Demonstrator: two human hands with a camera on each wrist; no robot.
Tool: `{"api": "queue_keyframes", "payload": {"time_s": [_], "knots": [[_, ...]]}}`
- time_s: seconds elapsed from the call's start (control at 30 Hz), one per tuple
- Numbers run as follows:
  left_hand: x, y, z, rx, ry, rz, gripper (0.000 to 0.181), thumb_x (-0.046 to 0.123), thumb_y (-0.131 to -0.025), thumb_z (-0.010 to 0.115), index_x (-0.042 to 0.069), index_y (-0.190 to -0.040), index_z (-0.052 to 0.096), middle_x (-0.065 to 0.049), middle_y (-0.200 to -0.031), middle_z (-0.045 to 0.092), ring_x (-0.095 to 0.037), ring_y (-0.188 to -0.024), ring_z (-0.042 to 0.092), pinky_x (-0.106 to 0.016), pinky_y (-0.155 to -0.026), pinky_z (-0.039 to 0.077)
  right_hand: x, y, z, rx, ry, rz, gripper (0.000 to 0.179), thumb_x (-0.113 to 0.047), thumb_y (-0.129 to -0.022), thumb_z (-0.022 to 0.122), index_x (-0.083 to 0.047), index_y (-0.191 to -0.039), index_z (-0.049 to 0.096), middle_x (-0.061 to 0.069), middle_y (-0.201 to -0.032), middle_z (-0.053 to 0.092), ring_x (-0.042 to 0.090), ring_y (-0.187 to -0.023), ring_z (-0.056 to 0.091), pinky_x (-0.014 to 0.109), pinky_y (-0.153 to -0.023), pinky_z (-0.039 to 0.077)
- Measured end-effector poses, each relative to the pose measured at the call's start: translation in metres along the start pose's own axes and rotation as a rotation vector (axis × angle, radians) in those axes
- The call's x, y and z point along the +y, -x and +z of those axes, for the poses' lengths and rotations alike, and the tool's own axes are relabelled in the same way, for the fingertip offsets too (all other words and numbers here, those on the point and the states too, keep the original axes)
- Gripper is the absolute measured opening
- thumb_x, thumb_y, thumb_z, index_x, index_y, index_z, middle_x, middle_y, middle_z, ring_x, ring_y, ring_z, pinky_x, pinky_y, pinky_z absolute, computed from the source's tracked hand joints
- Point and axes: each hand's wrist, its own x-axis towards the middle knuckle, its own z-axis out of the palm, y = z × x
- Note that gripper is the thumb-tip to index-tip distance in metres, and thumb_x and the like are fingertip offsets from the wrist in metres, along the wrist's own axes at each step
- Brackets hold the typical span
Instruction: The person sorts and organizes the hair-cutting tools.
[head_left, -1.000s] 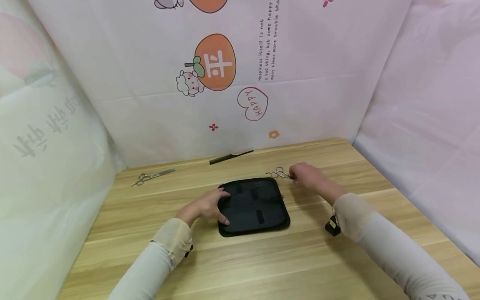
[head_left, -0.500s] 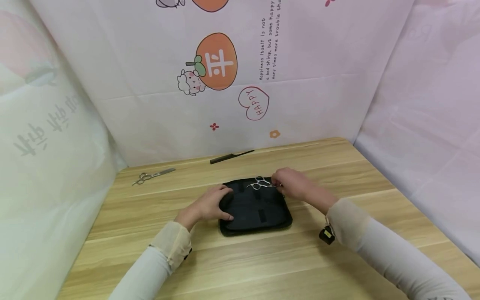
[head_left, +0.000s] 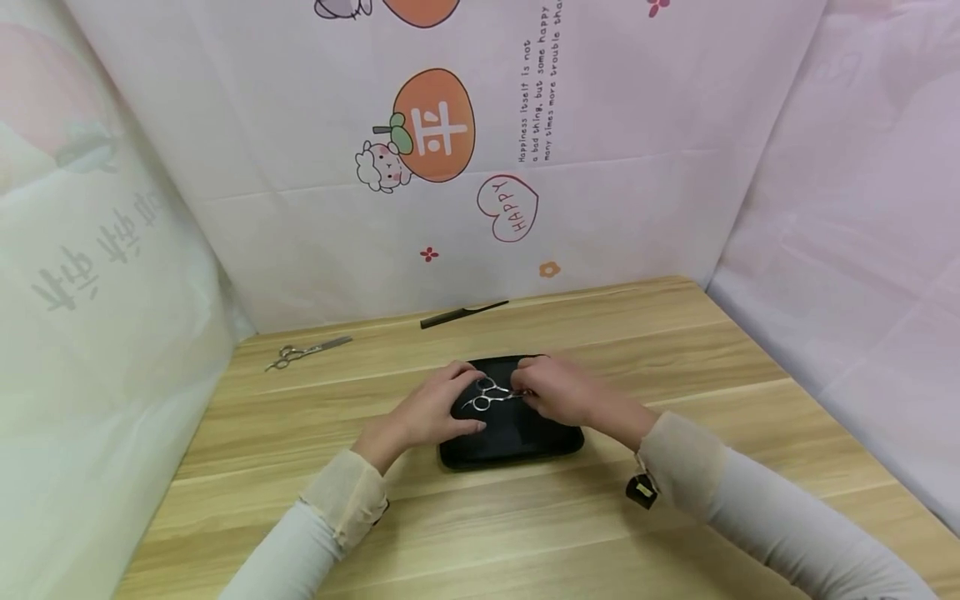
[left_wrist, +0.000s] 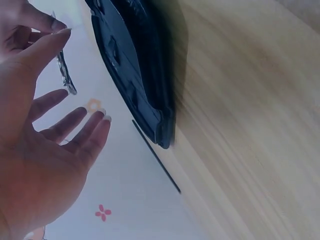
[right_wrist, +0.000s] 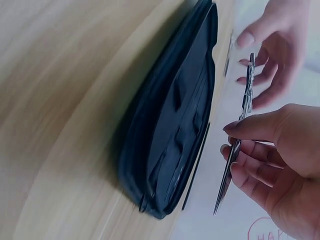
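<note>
In the head view my right hand (head_left: 558, 390) pinches a pair of silver hairdressing scissors (head_left: 491, 393) by the blades. Their finger rings point left, towards my left hand (head_left: 438, 410). The right wrist view has the scissors (right_wrist: 246, 95) held above the black case (right_wrist: 170, 125), between thumb and fingertips, with the blade tips sticking out past the fingers. My left hand (left_wrist: 55, 145) has its fingers spread around the ring end and grips nothing. Below both hands lies the case (head_left: 517, 450), opened out, with dark strap loops inside.
Thinning scissors (head_left: 307, 352) lie on the wooden table (head_left: 480, 533) at the back left. A black tail comb (head_left: 461, 314) rests near the back edge. Printed white sheets (head_left: 615, 167) stand as walls behind and at both sides.
My right hand has lifted the scissors from the table right of the case and carried them left over it. My left hand has shifted slightly right, towards the rings.
</note>
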Motion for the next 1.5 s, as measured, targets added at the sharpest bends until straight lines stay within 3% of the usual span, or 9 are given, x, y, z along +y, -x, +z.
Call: {"api": "queue_keyframes", "payload": {"time_s": [0.17,0.43,0.6,0.93,1.23,1.4,1.5], "knots": [[0.003,0.002,0.003,-0.011,0.013,0.037,0.057,0.036,-0.097,0.071,0.007,-0.144,0.056,-0.009,-0.142,0.052,-0.027,-0.13,0.052,-0.045,-0.109,0.045,-0.016,-0.001,-0.002,-0.028,-0.041,-0.01,0.011,-0.007,-0.096,0.072,-0.013,-0.105,0.074,-0.001,-0.1,0.066,0.016,-0.088,0.068,0.032,-0.073,0.058],[0.007,0.003,0.006,0.003,0.016,0.137,0.022,0.024,-0.101,0.068,0.012,-0.118,0.072,0.002,-0.108,0.064,-0.015,-0.097,0.056,-0.035,-0.087,0.05,-0.031,-0.005,-0.002,0.003,-0.075,-0.065,0.01,-0.007,-0.097,0.07,-0.013,-0.104,0.073,-0.001,-0.097,0.064,0.013,-0.082,0.064,0.03,-0.072,0.056],[0.006,0.004,0.005,0.005,0.035,0.16,0.017,0.018,-0.101,0.067,0.009,-0.114,0.074,0.002,-0.099,0.064,-0.013,-0.089,0.054,-0.033,-0.082,0.049,-0.03,-0.007,0.001,0.05,-0.091,-0.102,0.007,-0.008,-0.094,0.075,-0.013,-0.098,0.075,-0.003,-0.091,0.065,0.01,-0.077,0.063,0.025,-0.068,0.054],[-0.007,0.014,0.0,-0.021,0.058,0.132,0.02,0.017,-0.1,0.068,0.004,-0.115,0.074,0.003,-0.091,0.059,-0.017,-0.082,0.054,-0.03,-0.074,0.047,-0.006,-0.005,0.004,0.08,-0.157,-0.144,0.007,-0.01,-0.089,0.08,-0.012,-0.083,0.078,-0.008,-0.075,0.066,0.0,-0.065,0.056,0.02,-0.061,0.05],[-0.017,0.023,-0.003,0.004,0.064,0.136,0.023,0.016,-0.1,0.068,0.004,-0.118,0.075,0.0,-0.098,0.065,-0.012,-0.083,0.055,-0.029,-0.074,0.05,0.015,0.001,0.006,0.072,-0.214,-0.161,0.004,-0.007,-0.089,0.08,-0.01,-0.087,0.082,-0.003,-0.08,0.072,0.005,-0.072,0.065,0.021,-0.065,0.054],[-0.026,0.025,-0.002,0.014,0.069,0.114,0.019,0.015,-0.1,0.067,0.006,-0.114,0.075,0.001,-0.096,0.064,-0.012,-0.084,0.056,-0.029,-0.074,0.049,0.032,0.006,0.011,0.071,-0.177,-0.153,0.008,-0.005,-0.089,0.079,-0.011,-0.084,0.081,-0.003,-0.08,0.073,0.006,-0.071,0.065,0.023,-0.064,0.053],[-0.035,0.025,-0.001,0.026,0.061,0.099,0.015,0.012,-0.099,0.068,0.006,-0.111,0.076,0.001,-0.094,0.064,-0.012,-0.084,0.057,-0.029,-0.074,0.049,0.043,0.011,0.015,0.047,-0.145,-0.102,0.011,-0.005,-0.09,0.078,-0.012,-0.082,0.078,-0.006,-0.077,0.069,0.005,-0.068,0.06,0.026,-0.063,0.051]]}}
